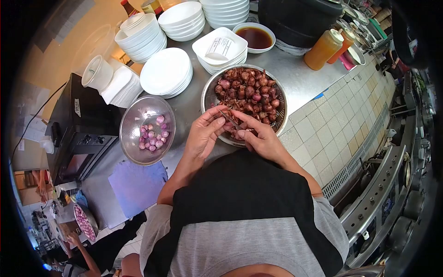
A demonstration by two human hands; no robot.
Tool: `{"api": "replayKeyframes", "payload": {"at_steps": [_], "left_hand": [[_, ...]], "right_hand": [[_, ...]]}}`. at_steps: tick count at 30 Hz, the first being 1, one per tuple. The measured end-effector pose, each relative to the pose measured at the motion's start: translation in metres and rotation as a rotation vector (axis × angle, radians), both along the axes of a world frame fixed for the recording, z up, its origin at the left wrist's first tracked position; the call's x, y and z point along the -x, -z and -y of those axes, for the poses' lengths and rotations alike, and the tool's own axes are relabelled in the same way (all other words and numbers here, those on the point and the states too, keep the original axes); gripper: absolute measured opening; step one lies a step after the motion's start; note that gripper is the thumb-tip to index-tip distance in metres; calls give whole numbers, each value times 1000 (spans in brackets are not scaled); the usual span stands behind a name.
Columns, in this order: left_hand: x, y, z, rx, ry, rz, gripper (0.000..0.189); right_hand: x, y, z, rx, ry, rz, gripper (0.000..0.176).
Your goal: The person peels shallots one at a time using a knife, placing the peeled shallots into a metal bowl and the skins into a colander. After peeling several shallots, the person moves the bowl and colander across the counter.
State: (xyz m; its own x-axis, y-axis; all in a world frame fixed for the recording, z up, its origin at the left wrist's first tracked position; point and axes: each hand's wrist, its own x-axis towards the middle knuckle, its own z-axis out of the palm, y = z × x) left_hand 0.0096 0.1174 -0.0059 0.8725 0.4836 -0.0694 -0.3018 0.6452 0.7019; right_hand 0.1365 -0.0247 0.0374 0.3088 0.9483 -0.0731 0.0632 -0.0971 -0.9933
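My left hand [206,134] and my right hand [262,138] meet over the near rim of a perforated metal colander [206,95]. Unpeeled shallots [251,90] with brown-red skins fill it. A thin, dark blade, which looks like a small knife [230,119], slants between my fingers, its lower end toward my right hand, which is closed on it. The fingers of my left hand pinch together at the blade's upper end; what they hold is hidden. To the left, a metal bowl [130,119] contains peeled, purple-pink shallots [153,134].
Stacked white bowls [182,21], plates [165,71] and a bowl of dark liquid [254,38] stand behind. A black microwave [78,134] is at left, near a purple cloth [138,187]. Sauce bottles [324,49] stand right. Another person's arm [85,254] shows lower left, by more shallots.
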Motion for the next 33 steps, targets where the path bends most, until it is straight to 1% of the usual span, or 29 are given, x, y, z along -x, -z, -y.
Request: {"api": "replayKeyframes", "payload": {"at_steps": [4, 7, 9, 10, 12, 16, 18, 19, 21, 22, 24, 25, 27, 28, 30, 31, 33], "left_hand": [[-1, -1, 3, -3, 0, 10, 33], [-1, 1, 6, -52, -41, 23, 33], [-1, 1, 10, -148, -105, 11, 33], [-1, 2, 11, -148, -104, 10, 33], [-3, 5, 14, -237, -178, 3, 32], [-4, 4, 18, -264, -219, 29, 29], [0, 6, 11, -147, -77, 11, 26], [1, 6, 7, -145, -77, 11, 26], [5, 6, 1, -21, 96, 27, 24], [5, 8, 0, -20, 95, 27, 24], [4, 13, -2, 152, 161, 65, 23], [4, 13, 0, 152, 162, 66, 23], [1, 13, 9, -61, -10, 48, 24], [0, 12, 13, -58, -11, 48, 24], [0, 10, 16, -345, -158, -16, 26], [0, 12, 12, -344, -159, -17, 26], [2, 16, 2, -51, 66, 148, 31]], "right_hand": [[-3, 0, 2, 17, -22, 3, 51], [-3, -2, 2, 36, -37, -65, 49], [-1, -2, 0, -12, 1, 0, 45], [0, -2, -1, -13, 2, -1, 45], [1, -2, -2, 1, 25, 50, 41], [-2, -1, -6, -35, 31, 7, 38], [-5, 4, -6, -28, 7, -99, 33], [-5, 5, -5, -27, 8, -98, 33], [-6, 6, -4, 6, -7, -80, 29], [-6, 7, -5, 8, -8, -80, 29], [-5, 10, -8, -64, 12, -106, 26], [-5, 12, -9, -64, 13, -105, 26], [-4, 15, -10, -91, 31, -137, 25], [-5, 17, -10, -89, 29, -137, 25], [-7, 21, -11, -114, -12, -288, 25], [-9, 18, -10, -113, -13, -288, 25], [-12, 8, -8, -20, -71, -752, 25]]}}
